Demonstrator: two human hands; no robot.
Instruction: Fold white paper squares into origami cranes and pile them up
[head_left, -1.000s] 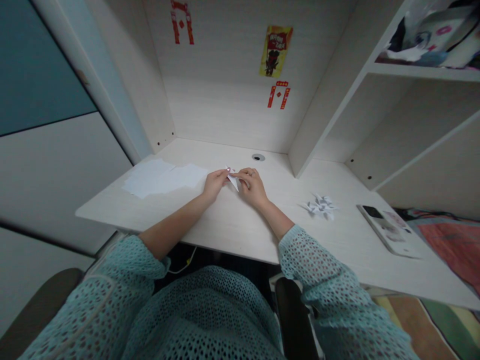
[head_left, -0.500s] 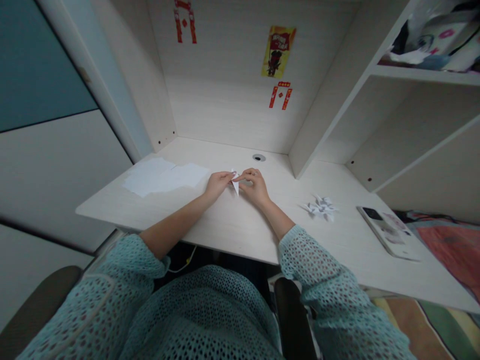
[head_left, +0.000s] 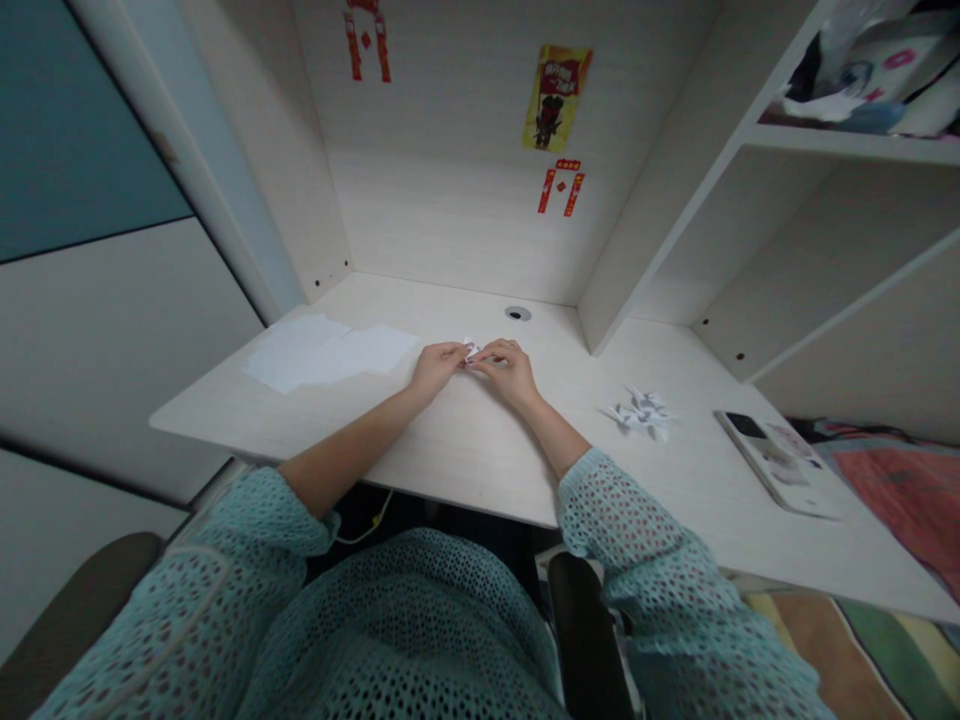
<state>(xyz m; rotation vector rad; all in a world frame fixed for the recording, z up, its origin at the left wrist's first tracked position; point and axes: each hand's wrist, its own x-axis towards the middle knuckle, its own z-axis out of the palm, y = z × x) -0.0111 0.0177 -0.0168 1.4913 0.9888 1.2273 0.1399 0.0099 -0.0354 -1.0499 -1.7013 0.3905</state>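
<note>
A small piece of folded white paper (head_left: 471,350) is pinched between my two hands over the middle of the desk. My left hand (head_left: 439,366) grips it from the left with thumb and fingers closed. From the right, my right hand (head_left: 508,368) has its fingertips closed on the same paper. Fingers cover most of it, so its folds are hard to make out. Flat white paper sheets (head_left: 322,350) lie left of my hands. On the right sits a small cluster of folded paper pieces (head_left: 643,414) with pointed tips.
A phone (head_left: 776,465) lies on the desk (head_left: 465,455) at the right. A round cable hole (head_left: 517,314) is near the back panel. An upright divider (head_left: 652,200) and shelves stand at the right. Below the front edge is a chair armrest (head_left: 589,640).
The long white point that hung down between my hands no longer shows; the paper there looks more compact. My right fingers have shifted slightly left, nearer my left fingertips.
</note>
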